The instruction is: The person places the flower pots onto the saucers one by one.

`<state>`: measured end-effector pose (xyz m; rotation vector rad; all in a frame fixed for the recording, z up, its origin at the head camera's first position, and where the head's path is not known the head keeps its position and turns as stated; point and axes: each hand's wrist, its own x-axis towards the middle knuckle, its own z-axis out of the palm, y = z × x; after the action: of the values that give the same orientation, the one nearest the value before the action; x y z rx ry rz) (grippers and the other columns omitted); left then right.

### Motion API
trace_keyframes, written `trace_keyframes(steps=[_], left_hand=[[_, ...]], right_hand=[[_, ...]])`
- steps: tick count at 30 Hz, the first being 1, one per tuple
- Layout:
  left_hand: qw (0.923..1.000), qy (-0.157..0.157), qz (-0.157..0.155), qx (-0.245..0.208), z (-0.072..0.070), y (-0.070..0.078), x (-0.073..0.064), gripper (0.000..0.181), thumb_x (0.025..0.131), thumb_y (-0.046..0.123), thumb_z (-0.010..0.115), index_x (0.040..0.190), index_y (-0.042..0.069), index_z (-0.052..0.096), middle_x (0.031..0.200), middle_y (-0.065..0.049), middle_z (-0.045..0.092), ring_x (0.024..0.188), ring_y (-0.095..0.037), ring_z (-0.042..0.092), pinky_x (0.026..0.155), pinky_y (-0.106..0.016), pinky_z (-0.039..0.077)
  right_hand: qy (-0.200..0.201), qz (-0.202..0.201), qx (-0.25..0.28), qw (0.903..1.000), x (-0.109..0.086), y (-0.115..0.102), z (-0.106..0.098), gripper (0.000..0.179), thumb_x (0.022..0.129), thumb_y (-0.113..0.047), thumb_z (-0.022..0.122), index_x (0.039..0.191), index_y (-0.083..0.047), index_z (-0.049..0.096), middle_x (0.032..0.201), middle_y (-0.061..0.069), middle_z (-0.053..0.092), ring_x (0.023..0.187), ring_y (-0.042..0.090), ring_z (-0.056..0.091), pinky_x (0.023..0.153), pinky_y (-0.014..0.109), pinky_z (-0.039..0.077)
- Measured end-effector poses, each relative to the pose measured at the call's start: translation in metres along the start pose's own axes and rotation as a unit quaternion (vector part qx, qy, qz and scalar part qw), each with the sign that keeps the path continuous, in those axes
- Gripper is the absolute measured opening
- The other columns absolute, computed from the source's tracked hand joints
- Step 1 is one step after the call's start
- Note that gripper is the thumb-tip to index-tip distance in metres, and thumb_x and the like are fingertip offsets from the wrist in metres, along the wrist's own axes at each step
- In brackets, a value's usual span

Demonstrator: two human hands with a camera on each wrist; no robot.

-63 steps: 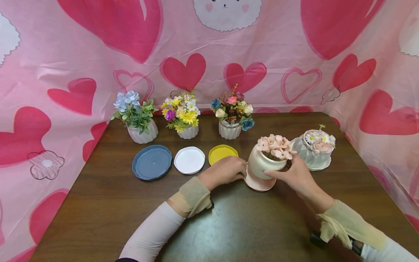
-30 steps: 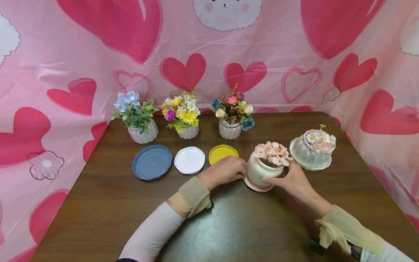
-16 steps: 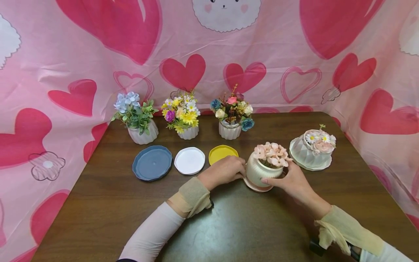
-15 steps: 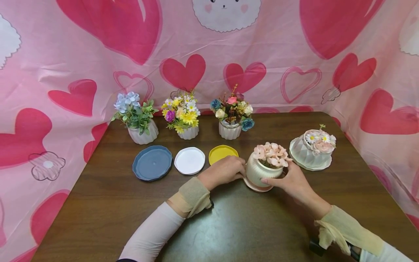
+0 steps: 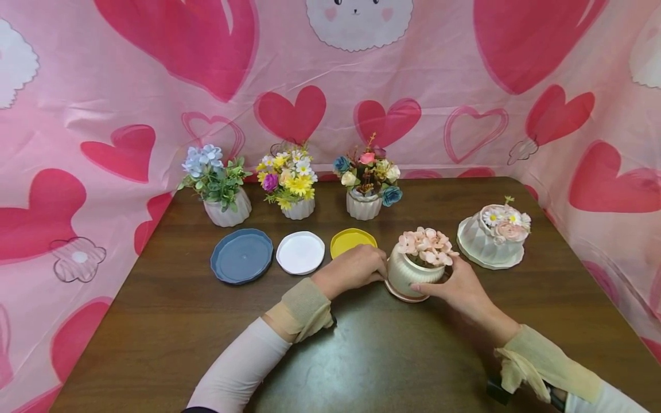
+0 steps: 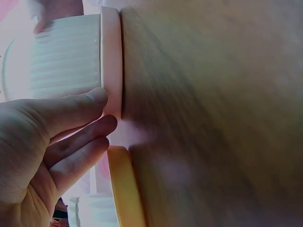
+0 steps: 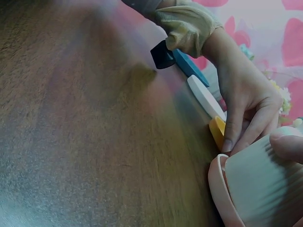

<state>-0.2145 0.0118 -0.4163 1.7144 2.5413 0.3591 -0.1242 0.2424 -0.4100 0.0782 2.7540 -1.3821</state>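
My right hand [image 5: 467, 291] grips a cream ribbed flowerpot [image 5: 410, 275] with pink artificial flowers [image 5: 426, 246], thumb on the near side; its other fingers are mostly hidden behind the pot. Beneath it lies a pink saucer [image 5: 404, 296], and the pot's base sits within the rim. At the saucer's left edge my left hand [image 5: 356, 268] pinches the rim. The left wrist view shows that thumb [image 6: 97, 97] against the saucer [image 6: 111, 61], with fingertips beside it. A yellow saucer [image 5: 353, 241] is just behind the left hand, partly covered by it.
A blue saucer [image 5: 241, 256] and a white saucer [image 5: 300, 253] lie to the left. Behind them stand pots with blue flowers [image 5: 202, 160], yellow flowers [image 5: 298, 184] and mixed roses [image 5: 367, 157]. Far right, a white pot [image 5: 488, 244] rests on a white saucer [image 5: 496, 264].
The right hand has lowered the flowerpot, moving it slightly left and straightening it from a tilt, onto the pink saucer. My left hand has stayed at the saucer's edge.
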Motion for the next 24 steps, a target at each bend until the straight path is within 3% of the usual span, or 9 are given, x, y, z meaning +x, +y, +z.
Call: trace_keyframes(steps=[12, 24], left_hand=[[0.9999, -0.012, -0.005, -0.002, -0.0023, 0.0011, -0.0017, 0.009, 0.09, 0.017, 0.072, 0.092, 0.02, 0.081, 0.091, 0.006, 0.069, 0.081, -0.007, 0.059, 0.076, -0.02, 0.049], [1.0, -0.003, 0.004, 0.002, -0.0014, 0.0018, -0.0036, 0.01, 0.09, 0.015, 0.072, 0.092, 0.019, 0.081, 0.093, 0.005, 0.07, 0.085, -0.008, 0.063, 0.079, -0.021, 0.05]], right_hand=[[-0.007, -0.002, -0.02, 0.9998, 0.0011, 0.0021, 0.0032, 0.1, 0.071, -0.037, 0.088, 0.145, 0.005, 0.035, 0.142, 0.027, 0.051, 0.131, 0.037, 0.049, 0.108, 0.053, 0.037], [-0.003, -0.004, -0.034, 0.9994, 0.0016, 0.0051, 0.006, 0.103, 0.07, -0.039, 0.089, 0.144, 0.008, 0.034, 0.141, 0.029, 0.05, 0.132, 0.04, 0.047, 0.109, 0.055, 0.036]])
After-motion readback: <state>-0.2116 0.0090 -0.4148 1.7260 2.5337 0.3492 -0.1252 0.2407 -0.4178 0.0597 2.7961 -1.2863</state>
